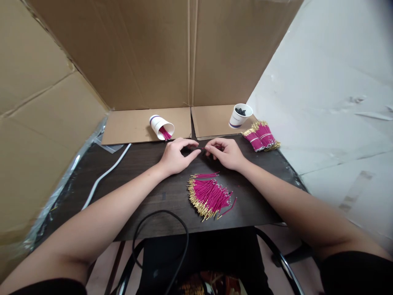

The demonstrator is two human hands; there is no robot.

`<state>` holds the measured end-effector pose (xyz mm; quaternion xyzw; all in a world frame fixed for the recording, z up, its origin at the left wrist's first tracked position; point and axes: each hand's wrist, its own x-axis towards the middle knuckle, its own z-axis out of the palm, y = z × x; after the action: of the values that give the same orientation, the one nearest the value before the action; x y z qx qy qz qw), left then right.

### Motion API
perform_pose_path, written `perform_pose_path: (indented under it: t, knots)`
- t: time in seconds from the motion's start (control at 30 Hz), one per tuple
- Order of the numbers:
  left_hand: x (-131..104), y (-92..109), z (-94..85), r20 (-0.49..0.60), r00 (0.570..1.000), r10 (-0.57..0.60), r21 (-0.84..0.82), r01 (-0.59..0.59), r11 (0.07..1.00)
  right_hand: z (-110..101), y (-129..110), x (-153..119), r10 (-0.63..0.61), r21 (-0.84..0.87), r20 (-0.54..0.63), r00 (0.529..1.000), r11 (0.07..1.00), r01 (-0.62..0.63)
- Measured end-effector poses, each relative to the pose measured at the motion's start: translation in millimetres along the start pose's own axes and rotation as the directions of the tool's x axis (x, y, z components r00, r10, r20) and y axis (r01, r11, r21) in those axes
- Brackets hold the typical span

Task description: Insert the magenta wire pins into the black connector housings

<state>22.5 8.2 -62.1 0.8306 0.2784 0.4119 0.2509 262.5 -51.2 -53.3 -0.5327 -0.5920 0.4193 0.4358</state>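
Above the dark table my right hand is closed on magenta wires, which show partly between its fingers. Facing it, my left hand has thumb and index finger stretched toward the right fingertips, with a small gap between them; a thin wire end lies near this gap. Whether the left fingers touch it is too small to tell. Just below the hands lies a fanned pile of magenta wires with gold ends. A white paper cup lies tipped on its side behind my left hand, with magenta wires in its mouth.
An upright paper cup with small black parts stands at the back right. Beside it are banded bundles of magenta wires. A white cable runs along the left, and a black cable loops over the front edge. Cardboard walls the back.
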Motion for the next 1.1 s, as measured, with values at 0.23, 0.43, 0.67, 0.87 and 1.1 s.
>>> perform_pose_path:
  t: [0.23,0.43,0.67,0.87,1.1]
  knots:
    - [2.3,-0.8,0.4,-0.002,0.998,0.07,0.015,-0.07,0.997,-0.6,0.7,0.1,-0.003,-0.001,0.01,1.0,1.0,0.003]
    - [2.2,-0.8,1.3,-0.016,0.996,0.089,-0.01,-0.089,0.996,-1.3,2.1,0.8,-0.001,0.001,0.018,1.0,1.0,0.001]
    - [1.5,-1.1,2.3,-0.041,0.992,0.118,-0.018,-0.118,0.993,-2.3,1.6,1.1,0.0,0.005,0.027,1.0,1.0,-0.001]
    - [0.8,0.1,1.2,-0.017,0.998,0.059,-0.01,-0.06,0.998,-2.4,1.5,1.0,0.002,0.001,0.026,1.0,1.0,-0.002]
    - [0.4,-0.2,1.1,-0.012,0.998,0.066,-0.01,-0.066,0.998,-2.5,2.2,1.3,0.002,0.033,0.016,1.0,0.999,-0.002]
